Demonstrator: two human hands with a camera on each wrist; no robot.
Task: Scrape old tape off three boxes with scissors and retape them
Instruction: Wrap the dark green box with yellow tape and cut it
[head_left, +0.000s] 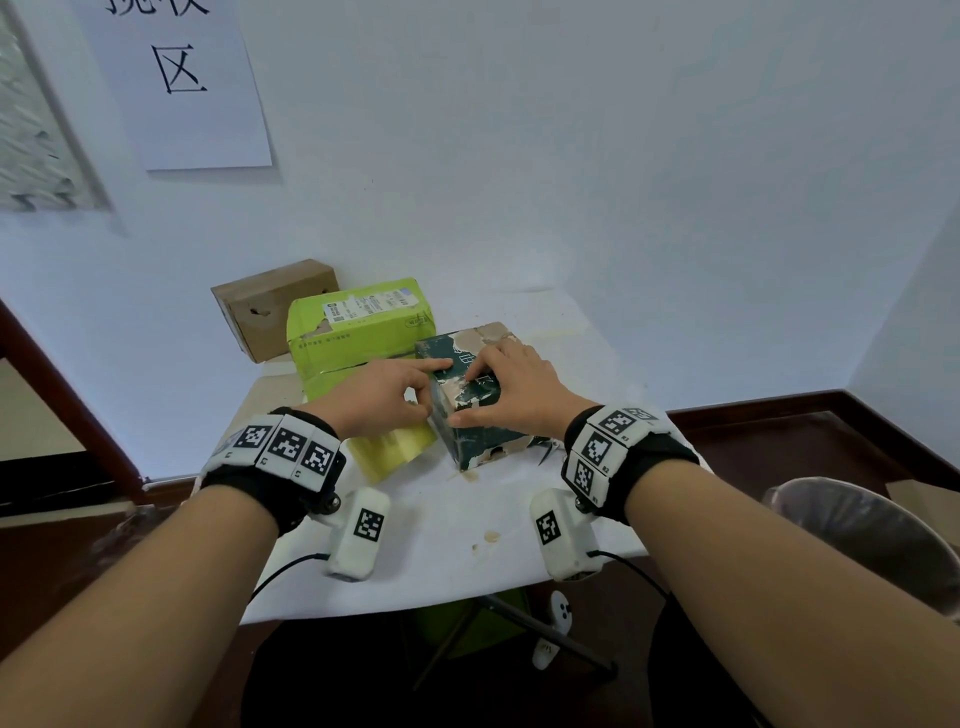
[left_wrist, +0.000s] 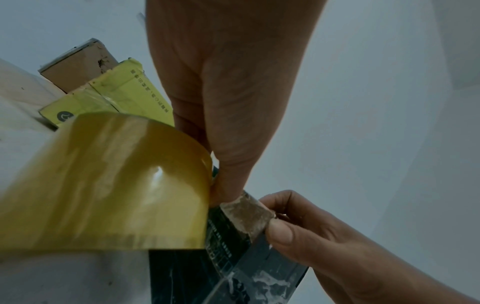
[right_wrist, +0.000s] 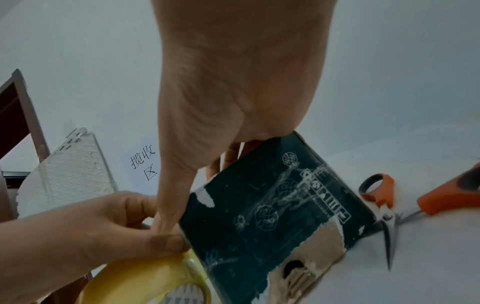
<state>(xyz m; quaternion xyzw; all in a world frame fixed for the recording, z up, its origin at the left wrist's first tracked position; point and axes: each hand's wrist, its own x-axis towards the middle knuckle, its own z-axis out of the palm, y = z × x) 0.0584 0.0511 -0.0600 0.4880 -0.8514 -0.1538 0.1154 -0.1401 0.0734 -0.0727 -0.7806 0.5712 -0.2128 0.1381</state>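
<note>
Head view, left hand (head_left: 379, 397) gripping glossy yellow tape roll (head_left: 395, 453), right hand (head_left: 511, 392) clasping scuffed dark-green cardboard box (head_left: 483, 447).

The near dark green box (head_left: 470, 415) bears thin white line drawings, and its torn patches show tan and whitish. Just left of it, the roll of tape (head_left: 389, 452) is glossy see-through yellow. Farther back, the lime green box (head_left: 358, 332) carries a white label with black print. The brown box (head_left: 270, 306) at far left is plain. The scissors (right_wrist: 381, 197) have orange handles and grey blades. The table (head_left: 441, 545) is white with small tan stains. The wristbands (head_left: 291, 447) are black, with white blocks showing black-and-white square codes.
</note>
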